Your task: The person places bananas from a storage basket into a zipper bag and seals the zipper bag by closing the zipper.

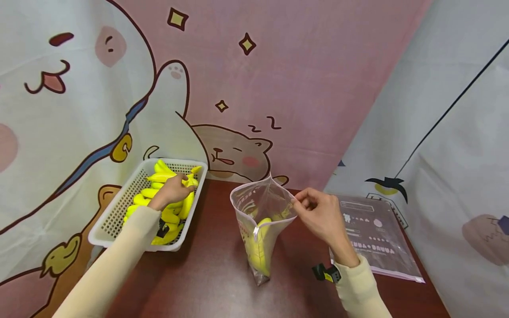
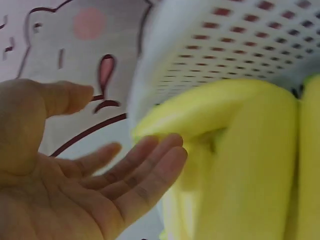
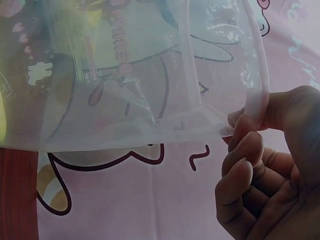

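My left hand (image 1: 173,191) is over the white perforated basket (image 1: 94,235), close above the yellow bananas (image 1: 160,178) inside. In the left wrist view its fingers (image 2: 145,185) are spread and slightly bent, the thumb apart, the fingertips right by a banana (image 2: 200,110). Between thumb and forefinger, my right hand (image 1: 320,215) pinches the rim corner of a clear zip bag (image 1: 243,207). The bag's mouth gapes upward, and a banana (image 1: 260,249) stands inside it. A white slider (image 1: 256,230) sits at the front of the bag's rim.
A second zip bag (image 1: 371,236) lies flat on the dark red table (image 1: 214,291), right of my right hand. Behind the table hangs a pink cartoon cloth (image 1: 318,88), and the basket stands close to it on the left.
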